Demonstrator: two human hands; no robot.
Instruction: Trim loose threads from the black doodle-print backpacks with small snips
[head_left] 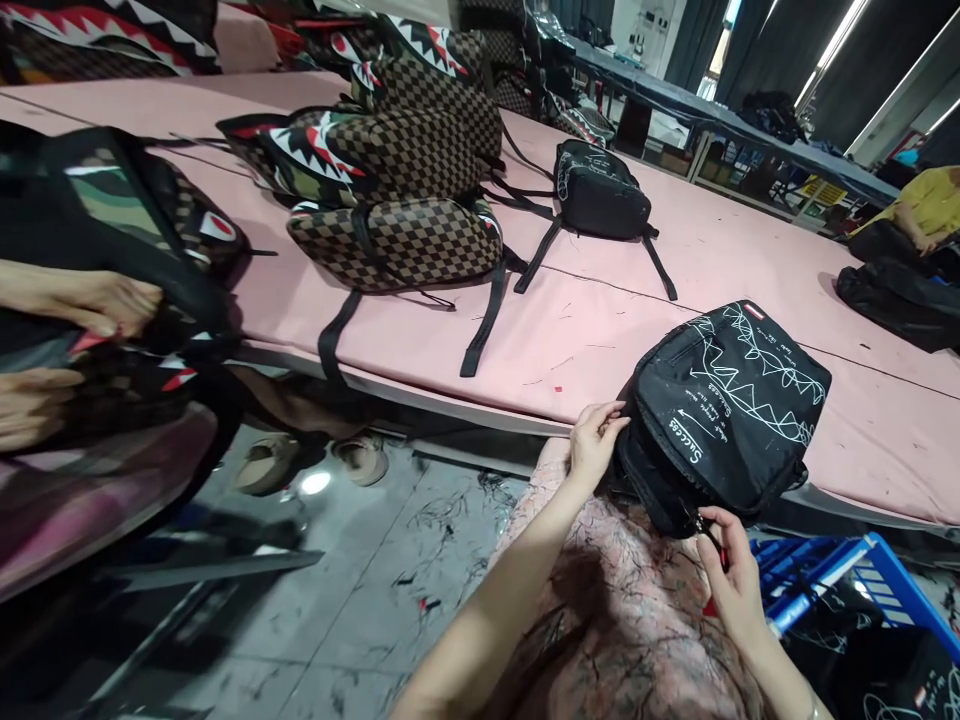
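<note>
A black backpack (750, 400) with white scribbled lines and lettering lies at the near edge of the pink-covered table, its lower end overhanging my lap. My left hand (596, 440) pinches the edge of the bag on its left side. At the lower corner, the fingers of my right hand (731, 570) close on a zipper pull (701, 522), a small metal piece with a dark, partly red tab. The bag's zipped side faces me, and its back is hidden underneath.
Brown checkered backpacks (405, 240) and a smaller black bag (600, 190) lie on the pink table (540, 330). At left, another person's hands (82, 300) handle a dark bag. A blue crate (885, 570) holding black bags stands at my lower right. Another person (922, 210) sits far right.
</note>
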